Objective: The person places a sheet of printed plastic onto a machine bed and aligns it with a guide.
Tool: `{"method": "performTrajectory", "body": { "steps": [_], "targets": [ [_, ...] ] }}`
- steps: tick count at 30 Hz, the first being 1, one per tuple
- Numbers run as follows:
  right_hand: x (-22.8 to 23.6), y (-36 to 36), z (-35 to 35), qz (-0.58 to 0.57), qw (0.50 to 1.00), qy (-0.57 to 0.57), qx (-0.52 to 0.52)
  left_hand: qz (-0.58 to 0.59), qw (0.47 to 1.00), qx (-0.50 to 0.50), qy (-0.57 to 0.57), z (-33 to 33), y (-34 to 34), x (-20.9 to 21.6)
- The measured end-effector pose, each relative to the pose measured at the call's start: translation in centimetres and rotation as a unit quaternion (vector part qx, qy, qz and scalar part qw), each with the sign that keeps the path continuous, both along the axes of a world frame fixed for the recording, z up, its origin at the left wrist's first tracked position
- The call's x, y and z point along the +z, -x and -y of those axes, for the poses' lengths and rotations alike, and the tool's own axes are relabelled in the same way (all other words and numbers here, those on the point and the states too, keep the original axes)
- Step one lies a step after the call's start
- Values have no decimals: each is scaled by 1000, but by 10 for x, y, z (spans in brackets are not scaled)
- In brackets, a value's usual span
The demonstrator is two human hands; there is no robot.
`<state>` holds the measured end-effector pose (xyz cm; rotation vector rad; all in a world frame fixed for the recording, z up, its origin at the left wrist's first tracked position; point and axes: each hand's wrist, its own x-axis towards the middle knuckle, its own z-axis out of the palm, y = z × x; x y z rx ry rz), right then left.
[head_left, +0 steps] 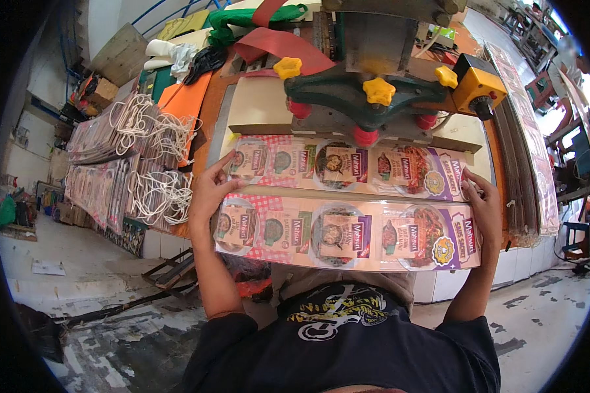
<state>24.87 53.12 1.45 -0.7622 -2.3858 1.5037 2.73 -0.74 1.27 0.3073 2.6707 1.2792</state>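
While hands (208, 193) (485, 203) grip its ends, upper printed strip (366, 169) lies between them.

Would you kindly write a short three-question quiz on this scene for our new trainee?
1. How many yellow star-shaped knobs show on the machine's dark green bracket?

2. True or false: the stacked cards with white cords lie to the person's left.

3. Where is the person's left hand?
a) At the left end of the printed strips
b) On a yellow knob
c) Among the white cords

Key: 1. Three. 2. True. 3. a.
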Motion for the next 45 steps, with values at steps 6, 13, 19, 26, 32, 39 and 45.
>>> {"method": "performTrajectory", "body": {
  "steps": [6, 13, 19, 26, 32, 39, 45],
  "targets": [
    [-3, 0, -1, -1, 1000, 2, 3, -12, 1000, 8, -8, 5, -3, -1],
    [-5, -4, -1, -11, 1000, 22, -3, -1, 1000, 8, 13, -1, -3, 2],
    [6, -4, 0, -10, 995, -94, 15, 10, 1000, 7, -10, 0, 4, -6],
    [6, -6, 0, 12, 997, -79, 2, -4, 1000, 14, -22, 1, 4, -9],
    [7, -5, 0, 8, 999, -48, 1, -6, 999, 10, -49, -1, 1, -7],
    [6, -5, 1, -1, 995, -101, 5, 8, 997, -1, -74, 8, 6, -16],
    [5, -4, 2, 8, 997, -79, -6, 17, 998, 11, -53, 4, 4, -10]
  ]
}}
